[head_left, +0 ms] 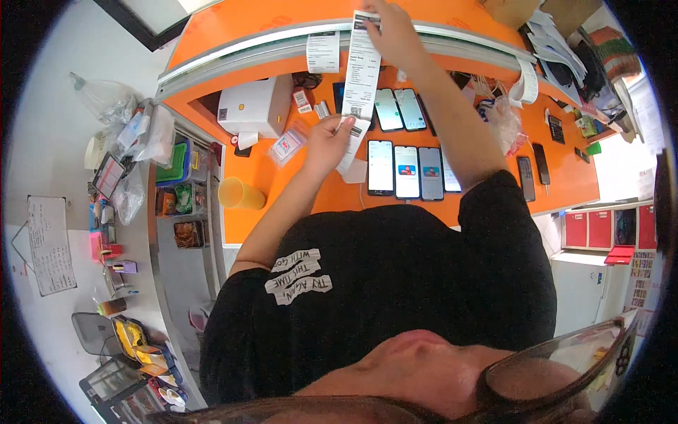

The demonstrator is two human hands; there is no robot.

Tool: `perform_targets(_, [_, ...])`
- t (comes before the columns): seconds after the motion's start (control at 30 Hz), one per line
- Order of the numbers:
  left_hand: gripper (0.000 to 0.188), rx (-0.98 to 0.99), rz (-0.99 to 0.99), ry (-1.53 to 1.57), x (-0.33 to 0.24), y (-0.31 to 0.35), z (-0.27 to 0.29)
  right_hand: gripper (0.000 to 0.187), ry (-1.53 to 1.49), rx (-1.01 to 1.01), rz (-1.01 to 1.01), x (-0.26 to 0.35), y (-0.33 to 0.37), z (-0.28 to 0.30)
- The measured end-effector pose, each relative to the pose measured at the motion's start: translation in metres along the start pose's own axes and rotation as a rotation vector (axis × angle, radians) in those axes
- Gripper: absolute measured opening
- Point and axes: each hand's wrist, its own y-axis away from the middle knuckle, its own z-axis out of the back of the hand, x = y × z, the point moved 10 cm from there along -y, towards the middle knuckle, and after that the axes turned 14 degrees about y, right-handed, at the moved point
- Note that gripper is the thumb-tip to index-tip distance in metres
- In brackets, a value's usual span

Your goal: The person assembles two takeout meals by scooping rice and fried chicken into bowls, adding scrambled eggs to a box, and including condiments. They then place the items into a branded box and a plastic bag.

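A long white printed receipt [363, 74] is stretched between my two hands above the orange counter. My right hand [390, 32] reaches to the far edge and grips the strip's upper end. Lower down, my left hand [330, 143] pinches the strip with the thumb on top, and its tail hangs below toward the counter. Several smartphones lie under and beside it, among them a phone with a lit white screen [380, 167] in the near row and another lit phone [388, 109] in the row behind. A second receipt [323, 54] hangs from the ledge just left of the strip.
A white box-shaped printer [256, 106] stands at the counter's left, with a yellow cup [242, 193] nearer me. Clear plastic bags [506, 121] lie right of my right forearm, near two dark phones [526, 179]. A metal-edged ledge [282, 51] crosses the back.
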Motion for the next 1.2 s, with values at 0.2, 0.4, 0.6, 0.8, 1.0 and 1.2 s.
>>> perform_targets(0.2, [0.023,0.113,-0.035,-0.021,-0.002,0.019,-0.011,0.022,0.09,-0.129,0.203,0.019,0.025,0.0])
perform_targets(0.4, [0.023,0.263,-0.084,-0.06,-0.005,0.039,-0.022,0.02,0.013,-0.075,0.315,0.035,0.042,0.005])
perform_targets(0.6, [0.021,0.262,0.091,-0.109,0.008,0.041,-0.02,0.025,0.287,-0.173,0.246,0.049,0.051,0.009])
perform_targets(0.8, [0.02,0.28,0.028,-0.142,0.004,0.049,-0.012,0.028,0.284,-0.164,0.277,0.04,0.054,0.004])
perform_targets(1.0, [0.019,0.259,0.063,-0.163,-0.002,0.055,-0.011,0.027,0.313,-0.178,0.253,0.034,0.057,0.007])
perform_targets(1.2, [0.025,0.23,0.01,-0.192,0.002,0.056,-0.007,0.033,0.268,-0.219,0.183,0.035,0.062,0.033])
